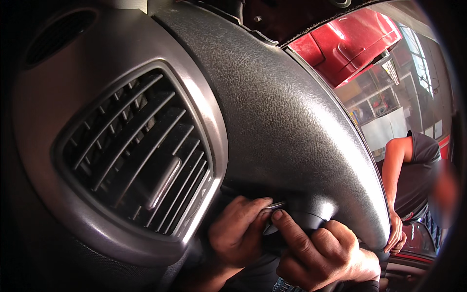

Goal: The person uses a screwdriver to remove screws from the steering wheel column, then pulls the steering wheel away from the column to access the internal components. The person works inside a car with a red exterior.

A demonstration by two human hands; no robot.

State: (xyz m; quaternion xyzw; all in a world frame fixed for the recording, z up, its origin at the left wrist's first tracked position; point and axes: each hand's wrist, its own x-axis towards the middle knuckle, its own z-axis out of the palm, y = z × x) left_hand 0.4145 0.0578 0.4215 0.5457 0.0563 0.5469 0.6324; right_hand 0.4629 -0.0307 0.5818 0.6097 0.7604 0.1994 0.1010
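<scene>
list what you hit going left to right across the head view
air vent → left hand → small metal piece pinched at the fingertips → right hand → another person's arm outside the windshield

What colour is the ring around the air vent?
Silver-grey; the ring around the air vent shows best in the head view.

Car workshop: dashboard (292, 121), raised red bonnet (350, 41)

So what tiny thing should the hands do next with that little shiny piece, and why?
Probably press the small metal piece deeper under the dark dashboard panel. The left hand and right hand both pinch it right at the panel's lower edge, beside the air vent.
</scene>
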